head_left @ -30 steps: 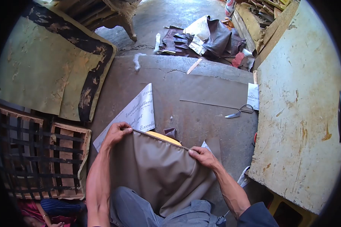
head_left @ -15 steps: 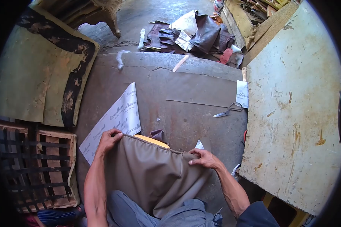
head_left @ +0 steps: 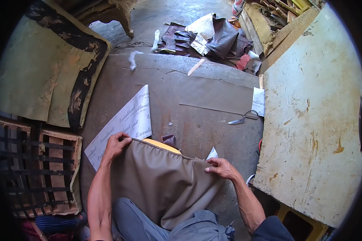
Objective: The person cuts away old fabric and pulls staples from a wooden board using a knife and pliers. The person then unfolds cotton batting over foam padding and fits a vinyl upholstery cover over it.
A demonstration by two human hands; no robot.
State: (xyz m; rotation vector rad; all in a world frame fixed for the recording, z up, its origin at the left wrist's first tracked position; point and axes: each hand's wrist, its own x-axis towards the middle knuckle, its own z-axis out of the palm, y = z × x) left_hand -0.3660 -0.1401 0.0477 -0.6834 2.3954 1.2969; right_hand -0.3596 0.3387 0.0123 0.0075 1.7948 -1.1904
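Observation:
A brown leatherette cover point(head_left: 161, 176) with a stitched, gathered upper edge hangs over my lap. My left hand point(head_left: 117, 145) is closed in a pinch on its upper left corner. At the upper right corner, my right hand point(head_left: 222, 168) grips the material between thumb and fingers. A strip of yellow foam point(head_left: 163, 146) shows just behind the gathered edge. White-backed sheet material point(head_left: 126, 118) printed "Excellent" spreads beyond my left hand. A small dark scrap point(head_left: 169, 139) lies past the foam.
Scissors point(head_left: 243, 117) rest on the floor beside a flat brown piece point(head_left: 217, 94). A worn board point(head_left: 309, 124) borders the right. On the left are a webbed wooden frame point(head_left: 58, 172) and an old padded panel point(head_left: 40, 72). Dark leather scraps point(head_left: 221, 38) pile up ahead.
My right hand has shifted slightly right and down at the cover's corner. The left hand keeps its pinch. The whole view has moved a little.

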